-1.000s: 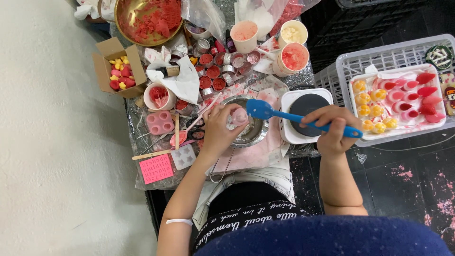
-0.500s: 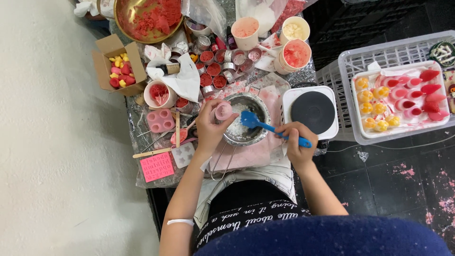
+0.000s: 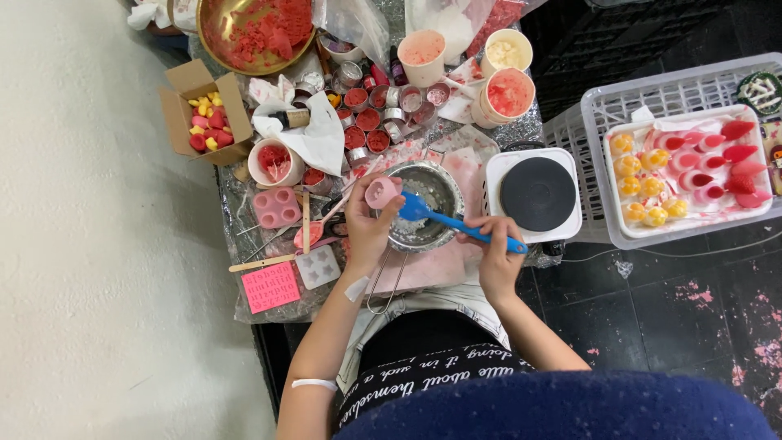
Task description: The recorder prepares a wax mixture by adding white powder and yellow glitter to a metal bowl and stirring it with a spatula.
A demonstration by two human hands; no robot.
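We see an open brown cardboard box (image 3: 202, 114) at the left edge of the desk (image 3: 244, 305), flaps up, holding small red and yellow pieces. Near the desk's front left corner lies a flat pink rectangular sheet (image 3: 270, 287) covered in raised characters. A clear plastic bag (image 3: 358, 24) lies crumpled at the far side, beside the brass bowl (image 3: 213, 33).

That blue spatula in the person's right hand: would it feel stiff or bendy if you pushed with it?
The blue spatula probably flexes at its broad head and stays stiffer along the thin handle. It looks light: the right hand holds it by the end alone. Its smooth surface may be slippery.
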